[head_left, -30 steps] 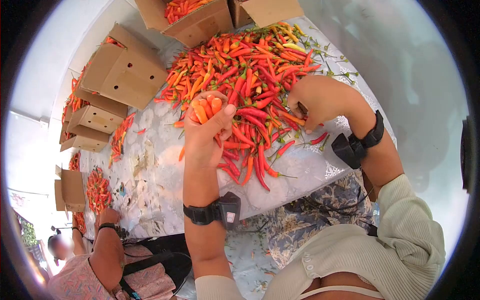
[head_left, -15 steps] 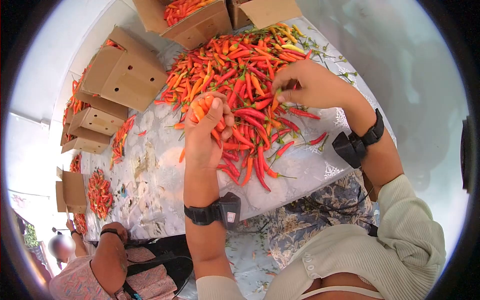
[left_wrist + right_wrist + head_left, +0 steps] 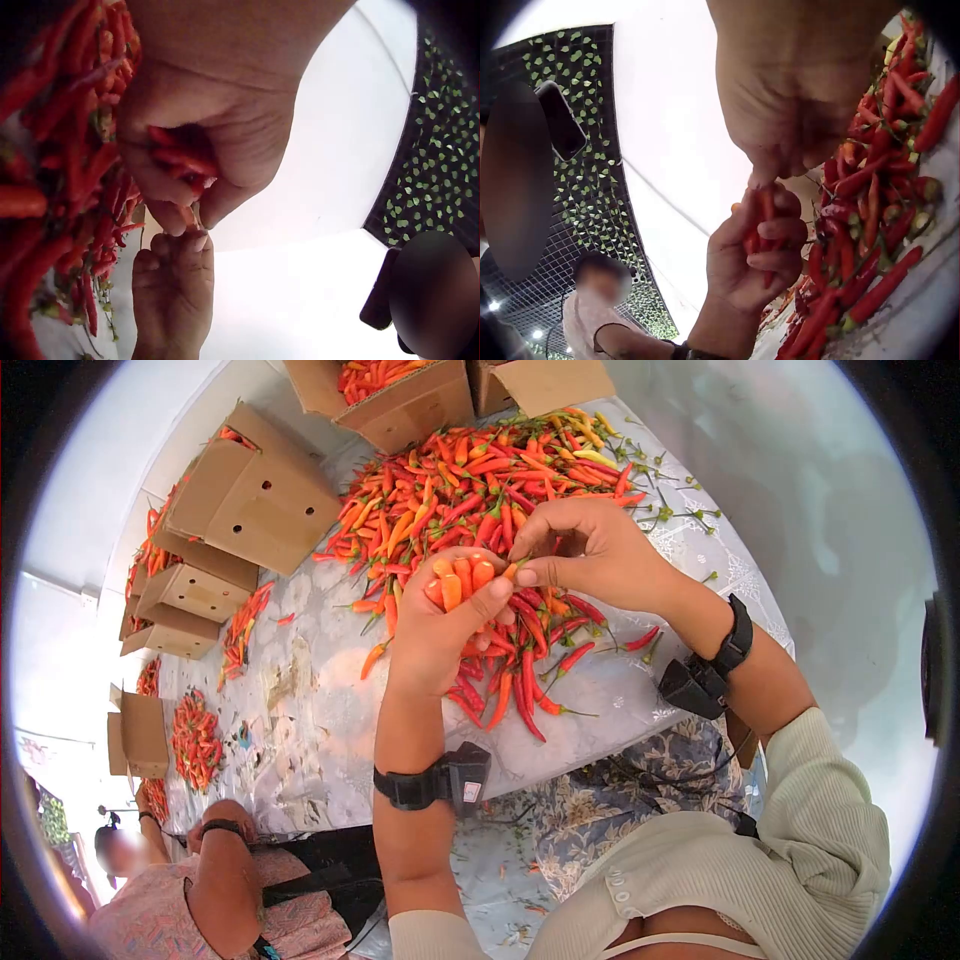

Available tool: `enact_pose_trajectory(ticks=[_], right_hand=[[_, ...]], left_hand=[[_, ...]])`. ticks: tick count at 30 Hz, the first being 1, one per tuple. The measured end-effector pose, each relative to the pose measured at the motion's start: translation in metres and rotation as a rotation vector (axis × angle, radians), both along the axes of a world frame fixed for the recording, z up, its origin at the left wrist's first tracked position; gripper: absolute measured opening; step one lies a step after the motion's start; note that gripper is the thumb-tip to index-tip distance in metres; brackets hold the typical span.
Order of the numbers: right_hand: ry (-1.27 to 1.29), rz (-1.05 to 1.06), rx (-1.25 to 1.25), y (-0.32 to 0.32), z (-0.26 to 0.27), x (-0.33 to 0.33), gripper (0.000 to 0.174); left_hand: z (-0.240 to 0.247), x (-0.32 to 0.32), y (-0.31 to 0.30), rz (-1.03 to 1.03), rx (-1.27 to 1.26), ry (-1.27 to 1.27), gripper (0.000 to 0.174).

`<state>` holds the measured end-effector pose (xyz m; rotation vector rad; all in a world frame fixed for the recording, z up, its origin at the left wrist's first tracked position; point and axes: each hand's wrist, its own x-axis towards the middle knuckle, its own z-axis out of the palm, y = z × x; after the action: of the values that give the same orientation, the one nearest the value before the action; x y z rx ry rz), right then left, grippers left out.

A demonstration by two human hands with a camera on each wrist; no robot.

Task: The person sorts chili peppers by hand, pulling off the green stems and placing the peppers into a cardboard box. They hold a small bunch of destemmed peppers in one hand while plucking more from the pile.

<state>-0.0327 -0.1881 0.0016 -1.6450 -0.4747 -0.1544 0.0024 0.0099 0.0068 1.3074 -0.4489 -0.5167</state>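
Observation:
My left hand (image 3: 440, 635) holds a bunch of orange and red chili peppers (image 3: 452, 592), their smooth ends showing above the curled fingers. Against its fingertips, my right hand (image 3: 605, 560) pinches one small orange chili pepper (image 3: 511, 571) by its green stem end between thumb and forefinger. In the left wrist view, this single chili pepper (image 3: 187, 217) bridges the fingertips of both hands. Red chili peppers (image 3: 763, 225) show between the left fingers in the right wrist view. Below and behind both hands spreads a large chili pile (image 3: 450, 490), mostly red and orange with green stems.
Cardboard boxes (image 3: 250, 510) of chili peppers line the table's far left side, and another box (image 3: 415, 420) stands behind the pile. Loose green stems (image 3: 690, 515) lie along the right edge of the patterned tablecloth (image 3: 330, 730). Another person (image 3: 220, 890) works at the lower left.
My right hand has come up from the pile's right side with an orange chili pepper and moved left to meet my left hand. The left hand, still holding its bunch, has shifted slightly right.

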Motion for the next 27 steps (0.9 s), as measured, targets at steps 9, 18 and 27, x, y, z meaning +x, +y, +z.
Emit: enact_pose_trajectory(ticks=[9,18,27], right_hand=[[-0.031,-0.026,0.006,0.0012,-0.0024,0.0014,0.011],[0.059,0.027,0.094,0.0014,-0.0033,0.0013,0.016],[0.218,0.169,0.213,0.0008,-0.0027,0.0021,0.02]], left_hand=[[0.0041,-0.0042,-0.0012,0.005,0.023,0.01,0.025],[0.0008,-0.003,-0.0001,-0.051,0.002,-0.015,0.025],[0.0021,-0.0058,0.0001,-0.047,0.002,0.021,0.026]])
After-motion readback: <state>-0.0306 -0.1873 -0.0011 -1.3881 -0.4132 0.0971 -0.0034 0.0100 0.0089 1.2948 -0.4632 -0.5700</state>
